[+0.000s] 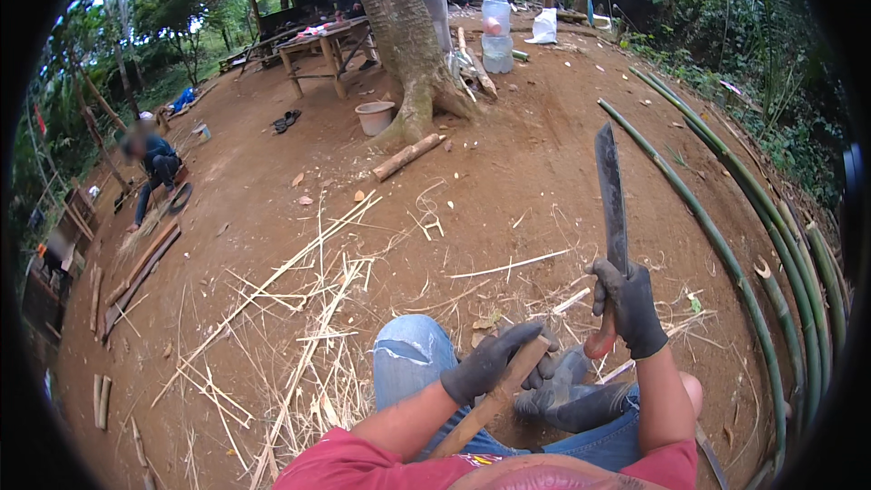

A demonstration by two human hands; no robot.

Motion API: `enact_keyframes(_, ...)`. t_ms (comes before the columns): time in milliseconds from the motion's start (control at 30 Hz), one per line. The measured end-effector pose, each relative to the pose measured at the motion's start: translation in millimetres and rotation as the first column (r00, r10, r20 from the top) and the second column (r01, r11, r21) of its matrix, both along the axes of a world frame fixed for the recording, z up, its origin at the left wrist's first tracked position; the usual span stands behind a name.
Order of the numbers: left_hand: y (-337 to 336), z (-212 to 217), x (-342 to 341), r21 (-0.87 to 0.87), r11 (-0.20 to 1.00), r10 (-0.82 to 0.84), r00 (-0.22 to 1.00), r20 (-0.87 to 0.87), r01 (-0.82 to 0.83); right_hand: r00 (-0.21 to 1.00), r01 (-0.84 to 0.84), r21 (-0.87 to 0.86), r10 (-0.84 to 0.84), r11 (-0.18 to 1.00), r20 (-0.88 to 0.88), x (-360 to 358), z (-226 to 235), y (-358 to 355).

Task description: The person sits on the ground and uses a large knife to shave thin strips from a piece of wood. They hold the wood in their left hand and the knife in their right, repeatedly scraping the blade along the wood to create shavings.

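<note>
My right hand (632,307), in a dark glove, grips a machete (613,204) by its reddish-brown handle. The dark blade points up and away, above the ground to the right of my knees. My left hand (494,365), gloved too, is closed around a flat brown piece of wood (490,406) that slants from my lap towards my knees. Blade and wood are apart. My jeans-clad knee (413,349) is bent beside the left hand, and a dark rubber boot (581,404) lies between my hands.
Pale split strips (313,354) litter the dirt at front left. Long green bamboo poles (726,245) lie along the right. Ahead are a short log (408,157), a bucket (375,118), a tree (404,36) and a wooden table (318,50). A person (156,163) crouches at far left.
</note>
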State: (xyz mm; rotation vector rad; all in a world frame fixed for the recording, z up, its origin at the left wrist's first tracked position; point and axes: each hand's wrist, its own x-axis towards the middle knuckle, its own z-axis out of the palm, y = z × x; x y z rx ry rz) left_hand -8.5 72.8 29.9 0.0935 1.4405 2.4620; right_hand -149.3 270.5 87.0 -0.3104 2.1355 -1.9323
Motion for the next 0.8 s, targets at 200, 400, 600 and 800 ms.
enact_keyframes(200, 5.5, -14.6, -6.1, 0.248, 0.966, -0.094, 0.991, 0.097, 0.067, 0.999, 0.031, 0.031, -0.03, 0.999, -0.036, -6.5, -5.8, 3.0)
enact_keyframes(400, 0.5, -27.5, -8.0, 0.468, 0.863, -0.204, 0.979, -0.019, 0.189, 0.993, -0.027, 0.045, 0.032, 0.999, -0.112, -9.0, -11.3, 10.6)
enact_keyframes(600, 6.6, -11.7, -2.7, 0.449, 0.893, -0.09, 0.983, 0.161, 0.008, 0.902, -0.108, 0.195, 0.179, 0.975, -0.393, -23.5, -43.0, 24.9)
enact_keyframes(800, 0.6, -14.5, -5.4, 0.461, 0.883, -0.172, 0.973, 0.155, 0.082, 0.995, 0.046, 0.036, -0.049, 0.998, 0.086, -7.2, -3.1, 4.3)
